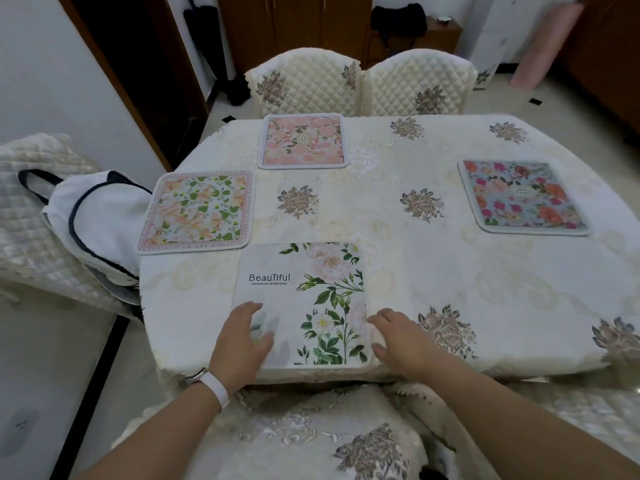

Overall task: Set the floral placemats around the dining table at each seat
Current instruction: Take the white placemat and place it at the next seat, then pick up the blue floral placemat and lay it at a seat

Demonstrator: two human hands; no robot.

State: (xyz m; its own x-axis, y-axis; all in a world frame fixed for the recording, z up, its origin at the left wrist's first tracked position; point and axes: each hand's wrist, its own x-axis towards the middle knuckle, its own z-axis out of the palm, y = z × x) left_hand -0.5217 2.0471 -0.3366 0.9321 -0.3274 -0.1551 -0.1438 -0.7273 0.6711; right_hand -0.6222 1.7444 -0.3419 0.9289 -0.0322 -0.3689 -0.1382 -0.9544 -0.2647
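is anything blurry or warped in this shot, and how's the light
Head view: the left hand and right hand smear at the fingers, while the BeauTiful placemat print reads sharp; the wide lens bows the table edges and door frame; light is soft and even.

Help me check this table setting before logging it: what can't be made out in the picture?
Head view only.
White placemat: near-left corner covered by the left hand.
Right hand: motion blur; cannot tell whether it touches that placemat.
Pink placemat: centre label too small to read.
Table: right end cut off by the frame edge.
Bag: contents hidden by its own cloth.
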